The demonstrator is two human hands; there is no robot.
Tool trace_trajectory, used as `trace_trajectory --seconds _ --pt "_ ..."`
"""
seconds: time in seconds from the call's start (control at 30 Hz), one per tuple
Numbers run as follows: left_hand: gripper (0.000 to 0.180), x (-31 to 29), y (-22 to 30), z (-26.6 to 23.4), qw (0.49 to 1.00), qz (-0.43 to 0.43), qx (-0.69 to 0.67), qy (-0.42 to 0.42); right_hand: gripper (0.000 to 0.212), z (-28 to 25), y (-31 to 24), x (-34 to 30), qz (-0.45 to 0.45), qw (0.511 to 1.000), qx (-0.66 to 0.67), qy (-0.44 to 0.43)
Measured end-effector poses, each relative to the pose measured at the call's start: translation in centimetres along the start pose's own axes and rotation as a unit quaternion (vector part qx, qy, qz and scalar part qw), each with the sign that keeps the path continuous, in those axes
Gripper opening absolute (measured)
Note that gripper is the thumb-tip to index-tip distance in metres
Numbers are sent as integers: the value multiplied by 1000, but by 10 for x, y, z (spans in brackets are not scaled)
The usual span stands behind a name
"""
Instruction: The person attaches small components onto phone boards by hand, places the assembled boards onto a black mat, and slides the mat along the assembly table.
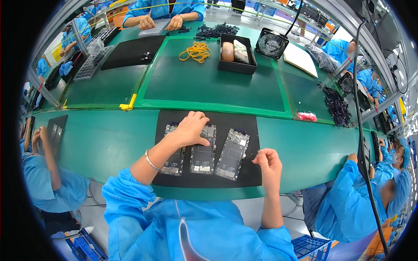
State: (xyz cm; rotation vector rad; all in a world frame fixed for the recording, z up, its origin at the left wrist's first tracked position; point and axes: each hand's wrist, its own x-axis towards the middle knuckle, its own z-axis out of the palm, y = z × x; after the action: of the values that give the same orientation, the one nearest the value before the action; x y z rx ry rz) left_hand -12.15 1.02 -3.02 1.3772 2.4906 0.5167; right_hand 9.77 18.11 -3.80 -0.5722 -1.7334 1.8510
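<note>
Three opened phone bodies with bare circuit boards lie on a black mat [248,126] in front of me. My left hand [191,130] rests over the top of the middle phone body [202,156], thumb apart from the fingers and touching its board. Partly covered by that hand and wrist is the left phone body [174,163]. The right phone body [233,154] lies tilted, with no hand on it. Just to its right, my right hand [270,165] is raised in a pinch; a tiny dark piece seems to show at the fingertips, too small to name.
Beyond the green-framed mat's edge lie yellow rubber bands [196,51], a black box [237,65] with two items, and a small fan [271,43]. Red-and-white bits [306,116] and a dark pile of parts [338,106] are at right. Co-workers sit opposite and on both sides.
</note>
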Motion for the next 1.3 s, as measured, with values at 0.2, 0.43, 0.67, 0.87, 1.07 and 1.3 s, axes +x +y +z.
trace_trajectory --seconds 0.2,0.43,0.67,0.87,1.07,1.3 --pt "55 -33 21 -20 984 89 -83 132 7 36 -8 0 11 999 -22 -35" --pt "57 -71 29 -23 942 201 -91 251 5 75 -25 -1 -13 995 34 -91" --pt "54 -82 27 -23 932 220 -104 268 8 93 -32 -5 -40 991 -36 -121" --pt "53 -83 27 -23 931 217 -108 272 11 94 -39 -10 -67 988 -87 -113" --pt "52 -82 30 -23 931 220 -99 272 9 94 -38 -10 -85 986 -91 -111" --pt "52 -73 27 -28 941 206 -93 251 5 85 -15 15 3 995 19 -95"
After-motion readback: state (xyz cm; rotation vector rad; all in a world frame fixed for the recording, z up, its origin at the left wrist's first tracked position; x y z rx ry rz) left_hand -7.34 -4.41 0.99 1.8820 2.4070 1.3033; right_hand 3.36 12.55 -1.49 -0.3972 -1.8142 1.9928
